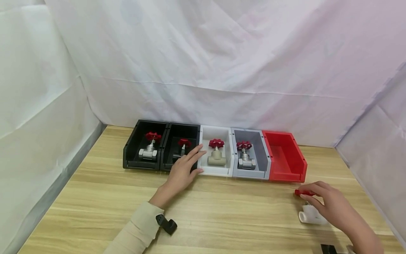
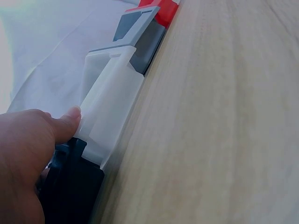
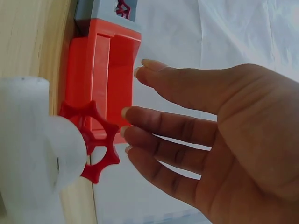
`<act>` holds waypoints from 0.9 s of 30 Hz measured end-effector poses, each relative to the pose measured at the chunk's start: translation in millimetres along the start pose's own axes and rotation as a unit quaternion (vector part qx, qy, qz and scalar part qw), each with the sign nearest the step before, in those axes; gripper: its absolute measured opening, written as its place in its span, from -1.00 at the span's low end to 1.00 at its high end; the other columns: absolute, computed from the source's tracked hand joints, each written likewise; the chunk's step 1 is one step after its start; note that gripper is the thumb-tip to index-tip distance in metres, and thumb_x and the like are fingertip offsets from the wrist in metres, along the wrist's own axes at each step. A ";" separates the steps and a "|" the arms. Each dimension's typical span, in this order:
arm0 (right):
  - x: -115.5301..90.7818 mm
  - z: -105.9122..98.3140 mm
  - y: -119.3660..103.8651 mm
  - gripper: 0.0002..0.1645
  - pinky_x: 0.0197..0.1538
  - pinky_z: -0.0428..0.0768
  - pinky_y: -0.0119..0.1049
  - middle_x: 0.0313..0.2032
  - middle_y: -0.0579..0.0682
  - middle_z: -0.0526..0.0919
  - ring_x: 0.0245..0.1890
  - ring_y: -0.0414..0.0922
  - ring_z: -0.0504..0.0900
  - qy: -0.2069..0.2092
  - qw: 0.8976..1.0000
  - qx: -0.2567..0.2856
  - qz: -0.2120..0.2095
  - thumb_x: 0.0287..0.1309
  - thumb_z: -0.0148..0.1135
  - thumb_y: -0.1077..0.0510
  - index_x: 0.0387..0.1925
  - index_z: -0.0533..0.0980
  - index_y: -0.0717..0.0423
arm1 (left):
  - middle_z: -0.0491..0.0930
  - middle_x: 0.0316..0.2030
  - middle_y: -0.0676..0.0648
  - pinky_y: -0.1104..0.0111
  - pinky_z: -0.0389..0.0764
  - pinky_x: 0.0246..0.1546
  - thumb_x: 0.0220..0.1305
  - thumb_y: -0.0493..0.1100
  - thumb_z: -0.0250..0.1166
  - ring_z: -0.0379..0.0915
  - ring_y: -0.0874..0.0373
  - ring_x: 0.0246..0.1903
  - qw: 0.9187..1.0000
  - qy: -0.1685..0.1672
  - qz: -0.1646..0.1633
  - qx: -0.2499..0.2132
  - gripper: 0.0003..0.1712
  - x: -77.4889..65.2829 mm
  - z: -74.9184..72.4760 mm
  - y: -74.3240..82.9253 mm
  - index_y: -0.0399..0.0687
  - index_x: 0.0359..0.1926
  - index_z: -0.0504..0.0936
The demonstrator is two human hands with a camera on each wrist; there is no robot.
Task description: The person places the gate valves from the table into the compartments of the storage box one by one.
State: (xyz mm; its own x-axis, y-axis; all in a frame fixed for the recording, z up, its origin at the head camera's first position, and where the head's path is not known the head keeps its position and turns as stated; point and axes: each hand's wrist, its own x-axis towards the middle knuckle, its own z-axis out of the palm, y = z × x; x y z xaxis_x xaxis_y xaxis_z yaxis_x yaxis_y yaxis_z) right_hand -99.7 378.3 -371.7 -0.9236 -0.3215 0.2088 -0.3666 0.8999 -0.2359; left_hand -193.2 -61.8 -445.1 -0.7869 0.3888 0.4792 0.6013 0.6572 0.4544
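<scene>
My right hand (image 1: 331, 204) is just above a white valve (image 1: 312, 215) lying on the table. In the right wrist view, the fingertips (image 3: 133, 133) are spread beside the valve's red handwheel (image 3: 100, 140), with a gap between thumb and fingers. Whether a fingertip touches the wheel I cannot tell. Over the front of the second black bin (image 1: 168, 165) and the white bin (image 1: 203, 171) rests my left hand (image 1: 184, 169), its fingers extended. Its thumb (image 2: 67, 123) lies at the white bin's edge in the left wrist view. A beige valve (image 1: 217, 158) stands near those fingertips.
Another black bin (image 1: 127, 158) at the left holds a metal valve (image 1: 148, 152). The second black bin has a dark valve (image 1: 184, 143), partly hidden. A metal valve (image 1: 246, 161) is in the grey bin (image 1: 258, 174). A red bin (image 1: 287, 176) ends the row at the right.
</scene>
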 end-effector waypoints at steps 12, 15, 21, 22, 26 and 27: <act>-14.4 -1.6 8.5 -0.69 -0.23 0.61 0.01 -0.17 -0.04 0.62 -0.20 0.03 0.60 -0.104 0.991 0.018 0.082 0.00 0.44 0.02 -0.15 0.63 -0.08 | 0.07 0.44 0.09 -0.09 0.29 0.17 0.18 -0.09 0.37 0.30 0.05 0.24 1.000 -0.005 -0.001 0.002 -0.24 -0.3 -0.3 0.9 0.12 0.39 0.31; -17.4 0.1 9.2 -0.67 -0.25 0.61 -0.05 -0.16 -0.04 0.60 -0.21 0.00 0.59 -0.104 0.991 0.018 0.081 -0.02 0.44 -0.06 -0.17 0.63 -0.12 | 0.07 0.44 0.10 -0.09 0.29 0.16 0.18 -0.09 0.37 0.30 0.04 0.24 1.000 -0.004 -0.002 0.003 -0.24 -0.7 0.3 0.0 0.13 0.39 0.31; -21.2 3.0 13.3 -0.64 -0.26 0.60 -0.06 -0.16 -0.06 0.57 -0.21 -0.02 0.57 -0.108 0.991 0.019 0.076 -0.09 0.46 -0.14 -0.20 0.62 -0.18 | 0.07 0.44 0.09 -0.09 0.30 0.16 0.17 -0.09 0.38 0.31 0.03 0.23 1.000 -0.003 -0.002 0.005 -0.23 -1.0 0.3 -0.7 0.13 0.39 0.31; -22.0 3.1 13.8 -0.62 -0.25 0.61 -0.05 -0.16 -0.06 0.57 -0.21 -0.01 0.57 -0.107 0.991 0.021 0.074 -0.10 0.47 -0.13 -0.20 0.62 -0.17 | 0.07 0.44 0.10 -0.09 0.30 0.16 0.17 -0.09 0.38 0.32 0.03 0.23 1.000 -0.003 -0.002 0.006 -0.23 -0.9 0.2 -0.7 0.14 0.39 0.30; -25.4 4.5 16.1 -0.56 -0.26 0.60 -0.09 -0.18 -0.09 0.56 -0.21 -0.02 0.58 -0.104 0.992 0.015 0.065 -0.16 0.49 -0.14 -0.18 0.64 -0.15 | 0.07 0.44 0.09 -0.09 0.31 0.15 0.17 -0.09 0.38 0.32 0.02 0.23 1.000 -0.003 -0.001 0.006 -0.23 -0.8 0.4 -0.6 0.13 0.39 0.31; -26.0 4.7 16.5 -0.55 -0.26 0.60 -0.11 -0.18 -0.10 0.56 -0.21 -0.02 0.58 -0.105 0.992 0.012 0.068 -0.17 0.50 -0.16 -0.17 0.64 -0.14 | 0.07 0.44 0.09 -0.09 0.31 0.15 0.17 -0.09 0.38 0.32 0.03 0.23 1.000 -0.003 -0.001 0.007 -0.23 -0.8 0.6 -0.6 0.14 0.39 0.30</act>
State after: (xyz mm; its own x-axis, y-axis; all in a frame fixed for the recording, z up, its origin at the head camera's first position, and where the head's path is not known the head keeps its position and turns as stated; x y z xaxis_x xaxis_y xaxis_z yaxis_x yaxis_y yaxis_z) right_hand -82.3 400.1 -385.5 -0.9670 -0.2533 -0.0276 -0.2366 0.9327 -0.2723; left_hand -193.0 -62.1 -446.2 -0.7890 0.3920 0.4732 0.5981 0.6663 0.4454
